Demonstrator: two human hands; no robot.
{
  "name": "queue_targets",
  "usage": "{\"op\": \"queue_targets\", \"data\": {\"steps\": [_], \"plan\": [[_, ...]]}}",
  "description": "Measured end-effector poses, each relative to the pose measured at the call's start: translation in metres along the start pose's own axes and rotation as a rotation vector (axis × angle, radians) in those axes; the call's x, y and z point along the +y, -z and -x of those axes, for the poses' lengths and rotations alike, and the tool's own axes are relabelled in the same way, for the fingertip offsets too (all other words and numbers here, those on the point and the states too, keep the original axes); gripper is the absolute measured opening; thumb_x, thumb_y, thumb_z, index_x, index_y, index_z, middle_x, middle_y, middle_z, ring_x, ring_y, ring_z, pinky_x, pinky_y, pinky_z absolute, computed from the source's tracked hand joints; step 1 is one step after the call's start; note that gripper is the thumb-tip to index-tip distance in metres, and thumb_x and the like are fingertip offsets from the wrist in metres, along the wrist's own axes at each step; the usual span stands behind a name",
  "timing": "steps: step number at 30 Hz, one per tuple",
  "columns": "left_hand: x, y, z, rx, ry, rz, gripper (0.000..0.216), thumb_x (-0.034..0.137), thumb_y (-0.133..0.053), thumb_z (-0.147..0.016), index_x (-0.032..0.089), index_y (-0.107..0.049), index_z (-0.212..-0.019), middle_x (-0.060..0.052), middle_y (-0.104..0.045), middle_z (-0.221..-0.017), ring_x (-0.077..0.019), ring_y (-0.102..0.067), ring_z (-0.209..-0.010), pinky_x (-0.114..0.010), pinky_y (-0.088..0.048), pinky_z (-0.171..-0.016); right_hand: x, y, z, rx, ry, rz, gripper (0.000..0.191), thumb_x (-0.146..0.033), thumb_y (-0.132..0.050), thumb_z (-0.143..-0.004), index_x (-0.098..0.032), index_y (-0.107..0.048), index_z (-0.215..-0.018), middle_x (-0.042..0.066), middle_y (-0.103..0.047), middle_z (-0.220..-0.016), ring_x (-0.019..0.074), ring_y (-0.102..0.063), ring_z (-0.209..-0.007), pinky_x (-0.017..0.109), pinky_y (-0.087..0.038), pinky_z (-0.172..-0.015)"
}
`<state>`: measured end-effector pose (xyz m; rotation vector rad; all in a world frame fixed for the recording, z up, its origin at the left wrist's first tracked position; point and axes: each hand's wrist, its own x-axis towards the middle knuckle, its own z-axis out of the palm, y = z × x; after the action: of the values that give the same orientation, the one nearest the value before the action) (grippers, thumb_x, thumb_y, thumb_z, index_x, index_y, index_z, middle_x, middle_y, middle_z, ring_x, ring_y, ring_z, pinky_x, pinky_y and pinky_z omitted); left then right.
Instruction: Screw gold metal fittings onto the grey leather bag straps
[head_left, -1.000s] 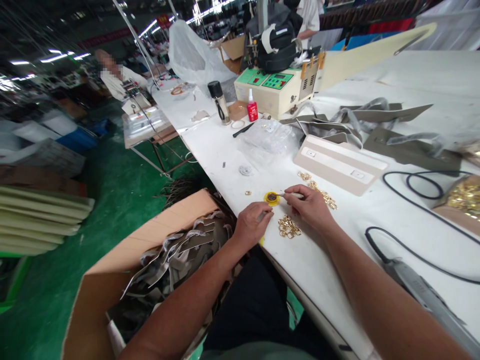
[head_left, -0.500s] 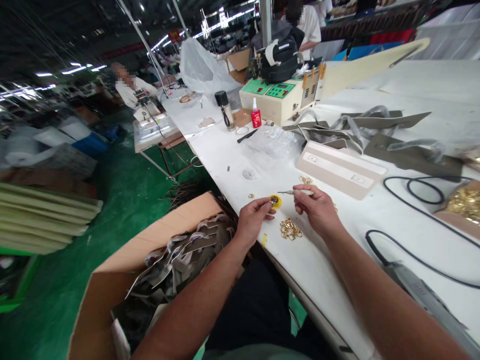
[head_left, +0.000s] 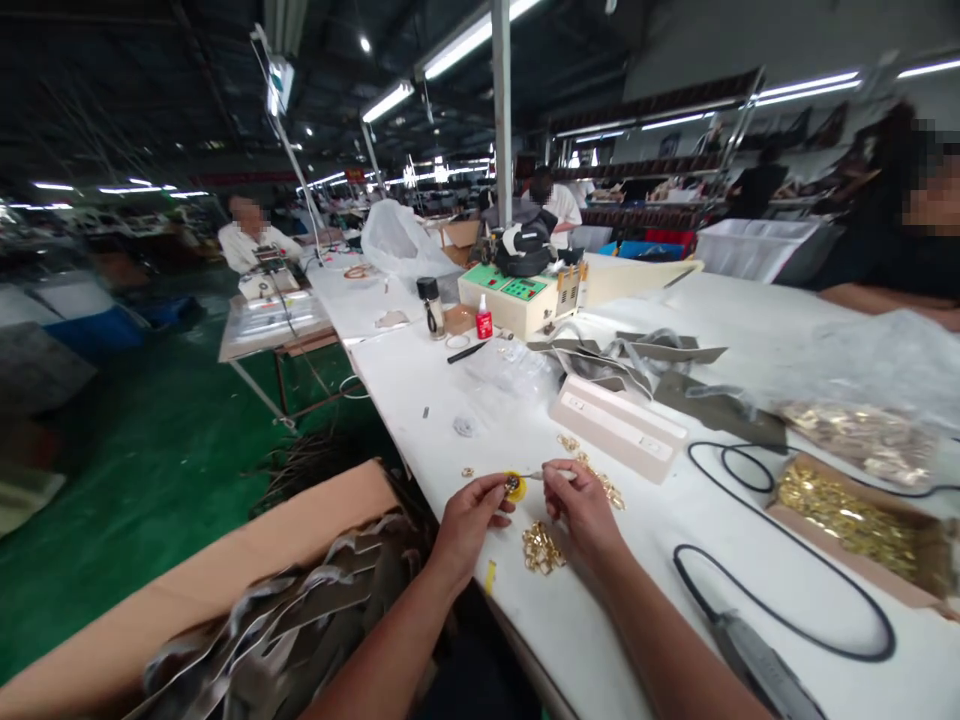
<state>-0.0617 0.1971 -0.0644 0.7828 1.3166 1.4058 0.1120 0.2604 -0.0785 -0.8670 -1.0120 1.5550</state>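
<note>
My left hand [head_left: 474,515] is closed in a pinch at the rim of a small yellow round dish [head_left: 520,490] with dark bits in it; what the fingertips grip is too small to make out. Held in my right hand [head_left: 576,497] is a slim screwdriver-like tool [head_left: 559,475] with a pale handle. Its thin metal shaft points left, and the tip is at or just over the dish. A pile of gold metal fittings [head_left: 543,548] lies on the white table between my hands. More gold fittings [head_left: 611,492] lie beyond my right hand, partly covered by it.
A cardboard box [head_left: 330,505] of grey-brown straps stands left of the table edge. Ahead are a red bottle [head_left: 484,318], a machine [head_left: 521,300] and a pale panel [head_left: 619,428]. On the right lie a cable [head_left: 750,560], a grey handheld tool [head_left: 765,665] and a box of gold fittings [head_left: 847,520].
The view has tilted up and turned right, bringing in the box of gold fittings and a person at the right. The tool's tip has come closer to the yellow dish.
</note>
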Motion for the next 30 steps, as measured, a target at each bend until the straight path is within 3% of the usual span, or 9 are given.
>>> {"op": "queue_targets", "data": {"steps": [4,11,17,24,30], "plan": [[0.000,0.004,-0.004,-0.026,0.000,-0.046,0.048,0.050,-0.085,-0.077,0.015,-0.080,-0.110,-0.012,-0.080,-0.096,-0.0188,-0.071,-0.083,-0.026,-0.057,-0.068,-0.002,0.000,-0.001,0.003,-0.009,-0.091,0.048,-0.058,-0.089,-0.073,-0.018,-0.070,-0.092,-0.003,-0.061,-0.064,0.0097,-0.053,-0.048,0.021,-0.040,-0.045],[0.002,-0.011,0.011,-0.041,0.053,0.076,0.050,0.043,-0.092,-0.070,0.013,-0.080,-0.108,-0.011,-0.076,-0.097,-0.0206,-0.070,-0.086,-0.028,-0.058,-0.065,-0.013,-0.010,0.010,-0.030,-0.095,-0.324,0.047,-0.049,-0.095,-0.070,-0.021,-0.071,-0.100,0.001,-0.072,-0.078,0.0186,-0.074,-0.072,0.024,-0.057,-0.058],[0.003,-0.030,0.018,-0.117,0.080,0.223,0.048,0.037,-0.096,-0.064,0.014,-0.080,-0.103,-0.008,-0.075,-0.094,-0.0163,-0.067,-0.081,-0.027,-0.057,-0.068,-0.010,-0.011,0.013,-0.070,-0.093,-0.376,0.040,-0.043,-0.094,-0.074,-0.021,-0.072,-0.099,0.001,-0.073,-0.076,0.0176,-0.073,-0.071,0.027,-0.062,-0.063],[0.004,-0.028,0.020,-0.140,0.102,0.212,0.047,0.038,-0.095,-0.066,0.013,-0.079,-0.102,-0.009,-0.077,-0.093,-0.0171,-0.069,-0.082,-0.027,-0.056,-0.069,-0.011,-0.011,0.014,-0.097,-0.120,-0.422,0.033,-0.038,-0.092,-0.078,-0.021,-0.074,-0.100,0.002,-0.074,-0.076,0.0150,-0.071,-0.068,0.025,-0.062,-0.064],[0.006,-0.029,0.024,-0.107,0.040,0.162,0.047,0.046,-0.092,-0.071,0.012,-0.077,-0.099,-0.010,-0.078,-0.092,-0.0187,-0.071,-0.082,-0.028,-0.058,-0.067,-0.014,-0.016,0.017,-0.112,-0.138,-0.448,0.032,-0.039,-0.090,-0.079,-0.022,-0.073,-0.100,0.001,-0.073,-0.076,0.0150,-0.071,-0.072,0.024,-0.061,-0.067]]}}
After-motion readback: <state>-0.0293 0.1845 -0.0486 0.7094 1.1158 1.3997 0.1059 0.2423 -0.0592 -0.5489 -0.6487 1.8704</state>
